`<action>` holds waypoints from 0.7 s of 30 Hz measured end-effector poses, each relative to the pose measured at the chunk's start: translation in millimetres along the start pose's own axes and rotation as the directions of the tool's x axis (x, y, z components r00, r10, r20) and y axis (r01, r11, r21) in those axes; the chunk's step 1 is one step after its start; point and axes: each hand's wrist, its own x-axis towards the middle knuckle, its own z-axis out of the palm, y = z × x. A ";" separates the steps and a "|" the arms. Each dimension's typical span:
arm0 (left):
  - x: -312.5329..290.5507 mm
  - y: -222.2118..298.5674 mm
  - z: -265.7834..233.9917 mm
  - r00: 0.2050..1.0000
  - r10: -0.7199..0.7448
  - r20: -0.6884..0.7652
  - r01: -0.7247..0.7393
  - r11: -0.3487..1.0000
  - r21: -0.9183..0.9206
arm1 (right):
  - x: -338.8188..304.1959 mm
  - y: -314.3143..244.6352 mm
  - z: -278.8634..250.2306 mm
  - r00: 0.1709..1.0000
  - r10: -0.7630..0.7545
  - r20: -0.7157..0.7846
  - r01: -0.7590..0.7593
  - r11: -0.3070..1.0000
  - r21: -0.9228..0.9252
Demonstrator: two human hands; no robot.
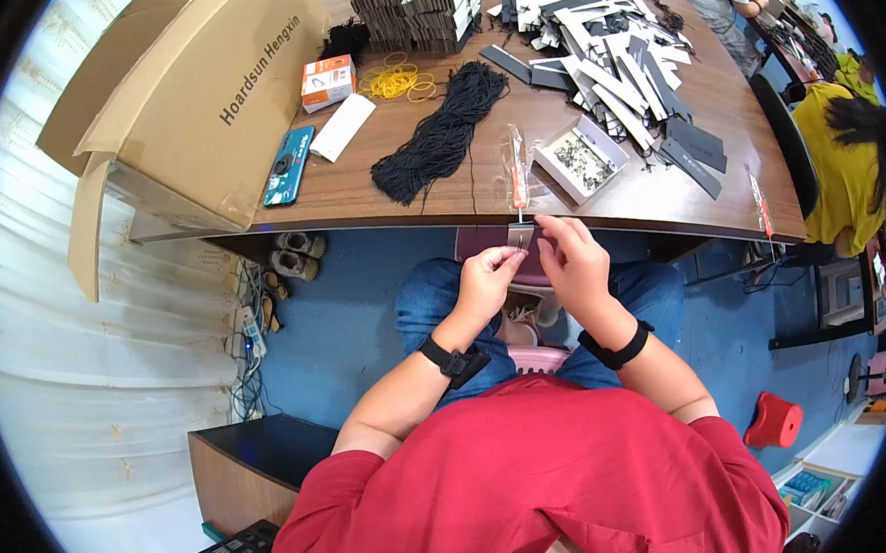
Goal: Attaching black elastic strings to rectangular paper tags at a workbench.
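Note:
My left hand [487, 286] pinches a small brownish-grey card tag [520, 236] between thumb and fingertips, just off the table's front edge. Close by on the right is my right hand [577, 264], its thumb apart from its forefinger. That forefinger reaches to the tag's far right corner; I see nothing held in it. Straight above the tag, an orange-red-handled tool [519, 184] lies under clear tape on the tabletop, its thin metal shaft pointing over the edge at the tag. Whether the shaft passes through the tag is too small to tell.
On the wooden table [359, 196] lie a bundle of black cords [440, 131], an open box of small dark parts [582, 159], and a heap of black and white tags [612, 57]. A large carton [213, 98] and a phone [289, 166] stand left. Other people sit right.

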 end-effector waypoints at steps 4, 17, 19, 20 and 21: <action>-0.3 -0.6 2.2 1.000 -0.001 0.005 0.001 1.000 0.005 | -0.1 6.2 7.4 0.957 -0.285 -0.052 0.276 0.951 -0.138; 0.1 -3.2 -1.3 0.999 -0.029 0.046 0.031 0.998 -0.046 | 1.2 6.1 13.5 0.949 0.266 0.170 -0.312 0.875 0.371; 0.9 -4.8 -0.2 0.999 -0.016 0.041 0.018 0.999 -0.049 | 0.1 7.6 15.3 0.941 0.289 0.175 -0.336 0.845 0.416; 1.1 -6.1 0.2 0.999 -0.005 0.036 0.007 0.999 -0.051 | -0.8 8.8 17.0 0.941 0.288 0.174 -0.336 0.845 0.416; 1.4 -7.8 -0.3 0.999 -0.004 0.037 0.006 0.999 -0.051 | -1.7 10.2 18.9 0.942 0.295 0.160 -0.336 0.836 0.435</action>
